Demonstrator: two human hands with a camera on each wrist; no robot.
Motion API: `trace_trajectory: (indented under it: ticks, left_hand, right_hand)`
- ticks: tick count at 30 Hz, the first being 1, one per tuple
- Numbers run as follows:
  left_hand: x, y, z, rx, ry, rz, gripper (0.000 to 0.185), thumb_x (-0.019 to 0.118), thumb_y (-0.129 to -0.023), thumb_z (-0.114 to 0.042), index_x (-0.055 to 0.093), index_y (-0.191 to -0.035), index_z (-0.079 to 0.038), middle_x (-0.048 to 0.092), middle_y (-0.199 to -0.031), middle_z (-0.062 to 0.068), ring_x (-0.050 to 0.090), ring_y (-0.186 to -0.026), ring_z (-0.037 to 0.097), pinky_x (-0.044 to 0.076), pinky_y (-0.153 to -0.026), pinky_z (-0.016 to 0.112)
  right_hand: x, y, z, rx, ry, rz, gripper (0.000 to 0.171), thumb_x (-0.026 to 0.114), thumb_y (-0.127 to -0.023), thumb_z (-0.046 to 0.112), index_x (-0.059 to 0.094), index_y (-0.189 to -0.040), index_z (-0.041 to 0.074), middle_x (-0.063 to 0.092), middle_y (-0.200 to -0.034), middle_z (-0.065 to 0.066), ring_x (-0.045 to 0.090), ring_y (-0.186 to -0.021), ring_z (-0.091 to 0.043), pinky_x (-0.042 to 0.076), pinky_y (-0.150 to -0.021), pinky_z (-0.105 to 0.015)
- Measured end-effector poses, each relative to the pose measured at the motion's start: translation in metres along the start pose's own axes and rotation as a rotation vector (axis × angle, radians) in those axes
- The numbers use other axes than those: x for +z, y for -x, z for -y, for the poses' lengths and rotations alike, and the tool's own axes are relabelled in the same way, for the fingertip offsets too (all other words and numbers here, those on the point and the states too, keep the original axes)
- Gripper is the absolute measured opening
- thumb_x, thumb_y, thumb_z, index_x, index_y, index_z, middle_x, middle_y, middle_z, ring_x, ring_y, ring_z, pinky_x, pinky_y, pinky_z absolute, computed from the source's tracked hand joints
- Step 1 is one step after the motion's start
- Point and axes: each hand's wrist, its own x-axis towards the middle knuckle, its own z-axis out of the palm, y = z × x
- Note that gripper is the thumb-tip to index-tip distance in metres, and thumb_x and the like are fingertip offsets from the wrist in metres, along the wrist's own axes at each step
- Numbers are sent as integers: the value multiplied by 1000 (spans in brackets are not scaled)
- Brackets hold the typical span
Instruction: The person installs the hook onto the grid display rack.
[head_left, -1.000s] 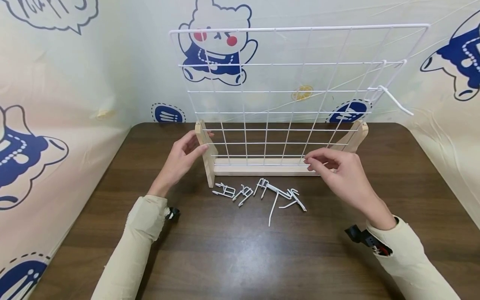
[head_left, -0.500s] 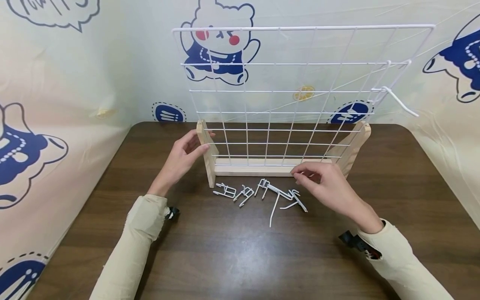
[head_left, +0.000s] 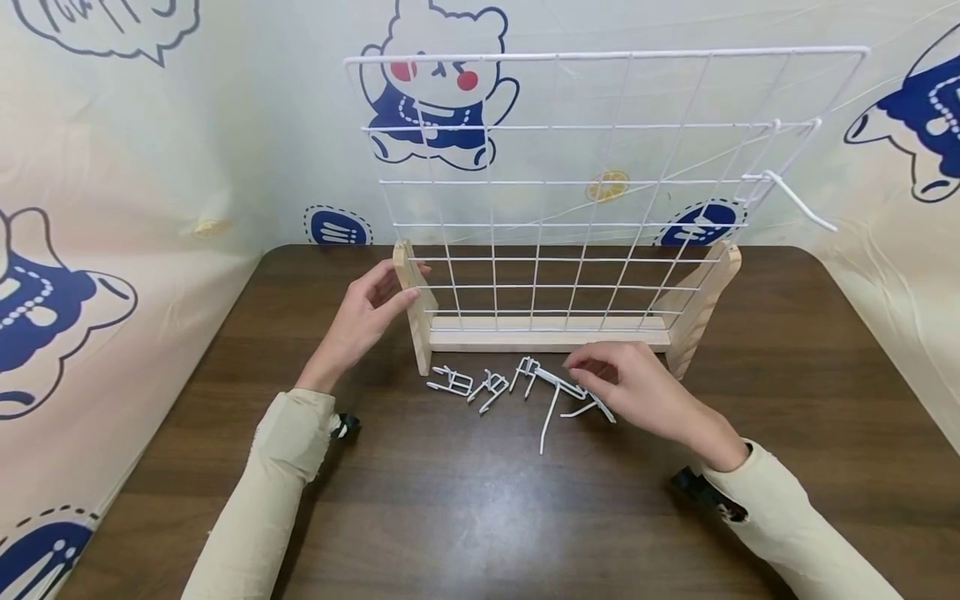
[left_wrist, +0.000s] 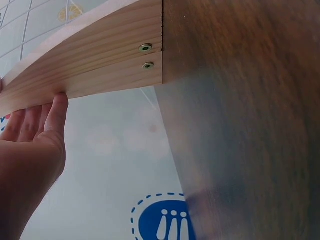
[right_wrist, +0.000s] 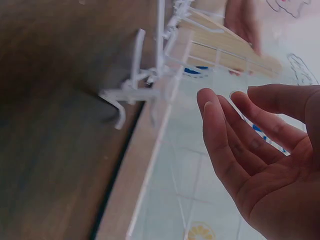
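- On the dark wood-grain table [head_left: 465,500]: a white wire grid panel [head_left: 600,179], square-meshed, upright in a pale wooden stand [head_left: 551,333] with slanted end pieces and two visible screws.
- Left hand [head_left: 360,321]: fingers straight, thumb and fingertips [left_wrist: 57,107] pressed against the stand's left end piece, steadying it; unchanged over the past second.
- Right hand [head_left: 637,392]: a second ago up at the stand's right foot; now lower and further left, hovering over the loose hooks [head_left: 525,387]. Fingers relaxed and slightly spread in the right wrist view, holding nothing. Judged: the reach has moved from the stand to the hook pile, with a hook pickup as the step in hand.
- Loose hooks: thin white coated wire, bent, lying in a scattered row on the table just in front of the stand; the rightmost ones lie directly beneath the right hand's fingers.
- Mounted hook [head_left: 795,200]: one long white hook, hung near the grid's upper right edge.
- Backdrop: glossy printed sheet with cartoon bears [head_left: 438,83].
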Motion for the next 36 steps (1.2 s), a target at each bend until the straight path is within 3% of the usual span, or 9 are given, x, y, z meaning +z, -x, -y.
trace_trajectory:
  ticks: [7,15,23,28,36]
  left_hand:
    - [0,0,-1,0,9,4,39,60,-100,-9,52,-138,-2,57,-137,20,50,-132,27,34,-114,51]
    - [1,-1,2,4,8,4,39,60,-99,-9,53,-137,-3,57,-137,21,50,-132,27,35,-114,50]
    - [0,-1,2,3,11,10,39,60,-100,-11,53,-137,-4,57,-137,19,50,-132,28,37,-113,47]
    - [0,-1,2,-7,-1,11,39,61,-100,-12,53,-138,-4,57,-138,18,51,-131,25,37,-113,47]
    - [0,-1,0,-32,-8,17,44,60,-100,-13,49,-141,-1,54,-141,19,50,-132,27,38,-112,45]
  right_hand:
    - [19,0,-1,-12,29,55,13,67,-92,5,74,-103,5,72,-92,1,64,-80,-7,56,-70,-33]
    - [30,6,6,-130,161,112,23,67,-91,2,71,-113,5,69,-107,-2,59,-82,-8,53,-72,-28]
    - [40,11,11,-181,296,186,32,62,-92,-2,66,-122,6,64,-114,-5,67,-89,-17,57,-74,-36]
    - [45,10,11,-147,345,218,31,61,-91,-3,68,-120,6,65,-112,-7,66,-94,-19,57,-76,-37]
    - [45,11,9,-161,335,185,19,68,-88,-2,70,-105,8,62,-95,-3,62,-78,-15,55,-66,-32]
